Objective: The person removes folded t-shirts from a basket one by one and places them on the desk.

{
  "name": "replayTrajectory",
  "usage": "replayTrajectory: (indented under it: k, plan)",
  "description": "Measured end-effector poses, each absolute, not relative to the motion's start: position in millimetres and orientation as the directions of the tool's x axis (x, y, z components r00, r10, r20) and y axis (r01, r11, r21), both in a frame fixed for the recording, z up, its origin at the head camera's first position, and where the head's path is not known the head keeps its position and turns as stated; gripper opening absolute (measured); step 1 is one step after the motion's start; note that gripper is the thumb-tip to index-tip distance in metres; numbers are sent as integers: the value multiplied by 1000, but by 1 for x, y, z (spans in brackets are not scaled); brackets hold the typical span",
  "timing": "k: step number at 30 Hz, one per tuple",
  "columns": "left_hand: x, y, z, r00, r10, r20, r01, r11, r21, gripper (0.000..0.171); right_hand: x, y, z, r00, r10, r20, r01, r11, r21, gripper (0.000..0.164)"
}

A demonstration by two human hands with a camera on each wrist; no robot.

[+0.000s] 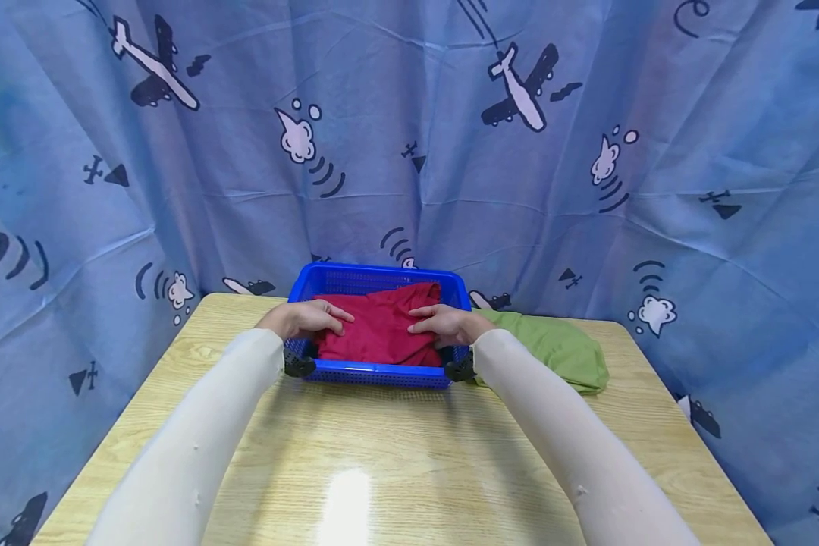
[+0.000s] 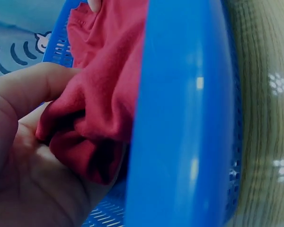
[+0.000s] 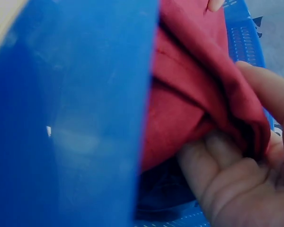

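Red cloth [image 1: 382,326] lies folded inside the blue basket [image 1: 382,369], a perforated plastic container standing toward the far edge of the table [image 1: 396,432]. Left hand [image 1: 310,317]: grip closed on the cloth's left edge, thumb on top, fingers passing beneath the fabric. Right hand [image 1: 445,321]: grip likewise holding the cloth at its right edge, with fingers under the folds, as the right wrist view confirms. Both hands are within the basket's outline, above its near rim. Dark material [image 3: 163,189] shows below the cloth; its nature cannot be determined. Green cloth [image 1: 563,350] rests on the table to the right of the basket, partly covered by the right forearm; whether it touches the basket cannot be told. Both arms wear white sleeves [image 1: 198,417]. Behind the table hangs a blue curtain [image 1: 396,68] printed with airplanes and clouds.
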State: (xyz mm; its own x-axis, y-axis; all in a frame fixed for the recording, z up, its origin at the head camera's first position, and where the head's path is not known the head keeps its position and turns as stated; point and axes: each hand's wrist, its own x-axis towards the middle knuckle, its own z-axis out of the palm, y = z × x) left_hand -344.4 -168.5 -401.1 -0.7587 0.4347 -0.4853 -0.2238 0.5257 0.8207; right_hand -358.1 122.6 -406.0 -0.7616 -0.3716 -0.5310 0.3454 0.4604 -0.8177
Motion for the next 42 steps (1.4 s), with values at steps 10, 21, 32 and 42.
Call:
replayTrajectory:
  k: [10, 21, 32, 42]
  plan:
    - [-343, -170, -402, -819, 410, -401, -135, 542, 830, 64, -358, 125, -403, -841, -274, -466, 311, 459, -832, 57]
    - [-336, -170, -388, -874, 390, -289, -112, 416, 902, 67, -355, 135, -392, -887, -273, -373, 302, 268, -915, 58]
    - [-335, -167, -371, -897, 390, -209, -48, 383, 923, 65, -351, 145, -371, -900, -297, -318, 276, 176, -945, 66]
    - [-329, -163, -359, -900, 397, -182, -26, 366, 930, 67, -346, 153, -353, -897, -341, -280, 226, 191, -955, 67]
